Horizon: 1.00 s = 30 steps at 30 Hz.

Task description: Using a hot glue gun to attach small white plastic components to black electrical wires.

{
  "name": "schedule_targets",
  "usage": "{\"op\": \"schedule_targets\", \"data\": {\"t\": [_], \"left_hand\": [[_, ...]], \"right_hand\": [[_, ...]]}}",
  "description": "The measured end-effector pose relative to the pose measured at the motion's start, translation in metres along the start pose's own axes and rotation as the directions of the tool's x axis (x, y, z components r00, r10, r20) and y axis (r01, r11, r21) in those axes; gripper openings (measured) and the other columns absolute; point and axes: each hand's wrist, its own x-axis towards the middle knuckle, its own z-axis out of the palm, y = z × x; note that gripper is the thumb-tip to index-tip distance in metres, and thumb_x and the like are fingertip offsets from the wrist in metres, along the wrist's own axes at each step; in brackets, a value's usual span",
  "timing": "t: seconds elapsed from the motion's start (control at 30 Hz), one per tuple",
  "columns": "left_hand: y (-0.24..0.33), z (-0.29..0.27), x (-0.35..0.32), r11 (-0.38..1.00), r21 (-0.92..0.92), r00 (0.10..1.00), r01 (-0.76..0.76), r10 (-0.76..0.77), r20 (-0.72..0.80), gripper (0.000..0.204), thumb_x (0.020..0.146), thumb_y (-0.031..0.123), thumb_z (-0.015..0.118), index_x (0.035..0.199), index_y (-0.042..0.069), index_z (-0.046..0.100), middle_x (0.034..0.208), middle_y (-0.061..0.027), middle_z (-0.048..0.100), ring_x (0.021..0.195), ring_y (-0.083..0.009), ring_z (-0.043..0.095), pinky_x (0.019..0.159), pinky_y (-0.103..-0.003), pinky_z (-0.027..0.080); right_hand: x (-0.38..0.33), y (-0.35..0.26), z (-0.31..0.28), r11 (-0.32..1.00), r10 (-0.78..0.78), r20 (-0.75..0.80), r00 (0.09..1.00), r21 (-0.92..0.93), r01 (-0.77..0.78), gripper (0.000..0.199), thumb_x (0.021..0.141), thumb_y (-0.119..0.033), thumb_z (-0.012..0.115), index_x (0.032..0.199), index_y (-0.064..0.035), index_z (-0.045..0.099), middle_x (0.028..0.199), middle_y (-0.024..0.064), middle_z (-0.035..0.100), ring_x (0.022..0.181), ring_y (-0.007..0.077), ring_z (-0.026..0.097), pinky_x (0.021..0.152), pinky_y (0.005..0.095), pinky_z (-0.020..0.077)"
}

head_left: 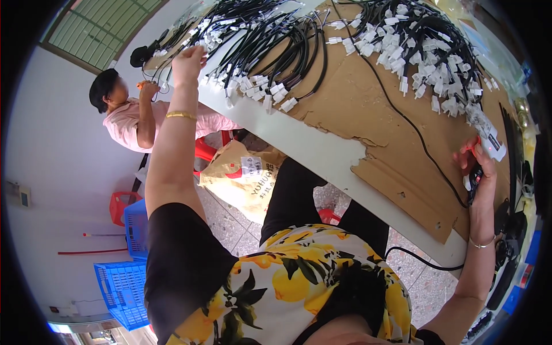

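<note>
BLACK CABLE (391,103) ON CARDBOARD SHEET (402,172)

The black cable crosses the cardboard sheet from its far edge toward its right end. There, the right hand's grip (483,167) grasps a dark object (475,177), type unclear. Left of the sheet, the left hand's grip (188,63) is pinched; whether it holds anything cannot be determined. The white tabletop (322,152) borders the sheet's near edge.

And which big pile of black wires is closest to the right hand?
The heap on the right side of the table, whose white connectors reach toward the right hand. The other big heap lies farther left, nearer the left hand.
</note>
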Motion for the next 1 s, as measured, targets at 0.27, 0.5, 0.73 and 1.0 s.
{"op": "schedule_targets", "data": {"t": [0.27, 0.5, 0.73, 1.0], "left_hand": [[-0.077, -0.042, 0.018, 0.899, 0.429, 0.982, -0.086, 0.148, -0.114, 0.026, 0.074, 0.019, 0.06, 0.091, 0.0, 0.063, 0.076, -0.0106, 0.065, 0.071, -0.0168, 0.062, 0.067, -0.026, 0.046], [-0.106, -0.035, 0.023, 0.842, 0.539, 0.982, -0.014, 0.113, -0.152, 0.023, 0.077, 0.021, 0.057, 0.09, 0.003, 0.063, 0.079, -0.0132, 0.064, 0.075, -0.0237, 0.062, 0.069, -0.031, 0.047], [-0.089, -0.016, -0.011, 0.843, 0.534, 0.972, -0.058, 0.17, -0.164, 0.02, 0.079, 0.018, 0.054, 0.09, 0.004, 0.063, 0.074, -0.0139, 0.063, 0.07, -0.0242, 0.062, 0.066, -0.032, 0.047], [-0.084, -0.021, -0.025, 0.74, 0.655, 0.945, -0.154, 0.304, -0.12, 0.024, 0.078, 0.024, 0.054, 0.09, 0.006, 0.064, 0.08, -0.017, 0.062, 0.076, -0.0321, 0.06, 0.07, -0.035, 0.046]], "right_hand": [[0.002, 0.0, -0.003, 1.0, -0.004, -0.011, 1.0, 0.026, 0.004, 0.018, 0.08, -0.024, 0.053, 0.086, -0.007, 0.05, 0.079, 0.003, 0.05, 0.059, 0.0091, 0.045, 0.073, 0.0279, 0.0414], [0.002, 0.003, -0.004, 1.0, 0.01, -0.031, 0.999, -0.003, -0.01, 0.022, 0.081, -0.027, 0.052, 0.089, -0.0071, 0.049, 0.08, 0.0016, 0.047, 0.058, 0.0086, 0.042, 0.072, 0.0267, 0.0402], [0.001, 0.003, -0.002, 1.0, 0.005, -0.072, 0.997, -0.021, -0.007, 0.027, 0.079, -0.03, 0.055, 0.089, -0.0063, 0.048, 0.079, 0.0019, 0.047, 0.057, 0.0084, 0.042, 0.07, 0.0266, 0.0406], [0.005, 0.006, -0.008, 1.0, 0.001, -0.04, 0.999, -0.026, -0.002, 0.026, 0.079, -0.029, 0.055, 0.089, -0.0057, 0.048, 0.079, 0.0027, 0.047, 0.056, 0.0086, 0.041, 0.07, 0.0264, 0.0384]]}}
